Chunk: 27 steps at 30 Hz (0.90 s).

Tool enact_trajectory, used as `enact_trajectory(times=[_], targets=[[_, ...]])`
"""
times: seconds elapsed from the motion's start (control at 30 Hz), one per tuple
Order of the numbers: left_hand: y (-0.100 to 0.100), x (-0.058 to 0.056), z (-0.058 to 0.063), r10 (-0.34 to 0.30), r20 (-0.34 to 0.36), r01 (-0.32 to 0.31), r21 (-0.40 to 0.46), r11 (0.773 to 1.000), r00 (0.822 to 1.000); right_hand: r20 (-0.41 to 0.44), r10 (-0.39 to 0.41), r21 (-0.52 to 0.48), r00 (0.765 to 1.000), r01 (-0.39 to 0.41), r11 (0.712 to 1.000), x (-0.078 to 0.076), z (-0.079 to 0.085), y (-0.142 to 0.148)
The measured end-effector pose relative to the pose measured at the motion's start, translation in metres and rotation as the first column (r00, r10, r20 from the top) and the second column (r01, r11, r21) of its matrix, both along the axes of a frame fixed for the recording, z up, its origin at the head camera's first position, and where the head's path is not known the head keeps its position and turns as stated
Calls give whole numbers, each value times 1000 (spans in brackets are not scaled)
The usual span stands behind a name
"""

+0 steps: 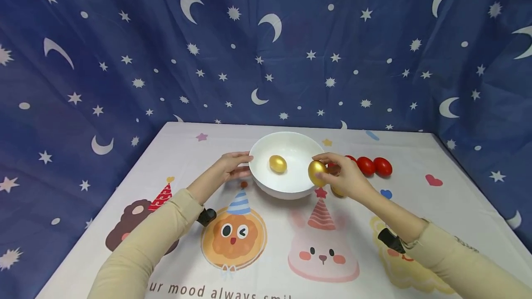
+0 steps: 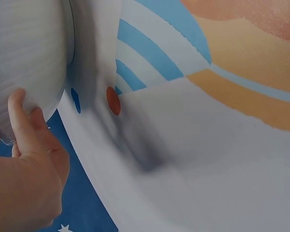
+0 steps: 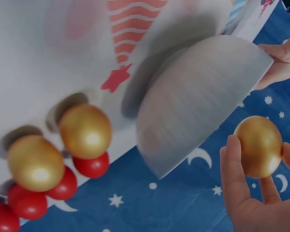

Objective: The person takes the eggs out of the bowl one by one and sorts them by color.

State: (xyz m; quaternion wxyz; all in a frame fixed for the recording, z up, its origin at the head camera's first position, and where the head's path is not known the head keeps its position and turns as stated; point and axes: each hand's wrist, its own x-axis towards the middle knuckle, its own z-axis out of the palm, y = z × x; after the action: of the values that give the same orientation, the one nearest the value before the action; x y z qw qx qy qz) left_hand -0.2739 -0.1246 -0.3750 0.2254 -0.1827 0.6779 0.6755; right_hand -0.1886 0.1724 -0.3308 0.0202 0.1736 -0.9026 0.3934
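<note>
My left hand (image 1: 231, 165) grips the left rim of a white bowl (image 1: 287, 189), thumb at the edge and fingers against the outer wall. Inside that bowl lies one golden egg (image 1: 278, 164). A second golden egg (image 1: 317, 173) is pinched between the thumb and fingers of my right hand (image 1: 347, 176), at the bowl's right rim in the head view. The right wrist view shows this held egg (image 3: 259, 147) beside the bowl's wall (image 3: 198, 96). In the left wrist view, fingers (image 2: 21, 121) press on the bowl's outside.
Two more golden eggs (image 3: 85, 130) stand on the table in the right wrist view, beside a row of several red eggs (image 3: 28, 202). From the head, red eggs (image 1: 365, 166) show behind my right hand. A starry blue curtain (image 1: 266, 59) hangs past the table's far edge.
</note>
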Motion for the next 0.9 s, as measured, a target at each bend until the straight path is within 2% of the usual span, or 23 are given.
enact_trajectory(times=[0.2,0.33,0.5,0.73,0.9], targets=[[-4,6,4,-1,-25,1,0,1000,1000,13,-7,-2,1000,7,1000,4,2,10],[-6,8,3,2,-16,-2,-2,1000,1000,3,-10,15,1000,10,1000,9,0,16],[-3,6,0,14,-1,-14,11,1000,1000,-49,-20,40,999,22,999,17,-1,26],[1,3,1,23,2,-23,13,1000,1000,-20,-56,36,998,56,998,25,3,43],[2,3,1,4,-14,-4,7,1000,1000,-9,-68,22,998,68,997,30,0,54]])
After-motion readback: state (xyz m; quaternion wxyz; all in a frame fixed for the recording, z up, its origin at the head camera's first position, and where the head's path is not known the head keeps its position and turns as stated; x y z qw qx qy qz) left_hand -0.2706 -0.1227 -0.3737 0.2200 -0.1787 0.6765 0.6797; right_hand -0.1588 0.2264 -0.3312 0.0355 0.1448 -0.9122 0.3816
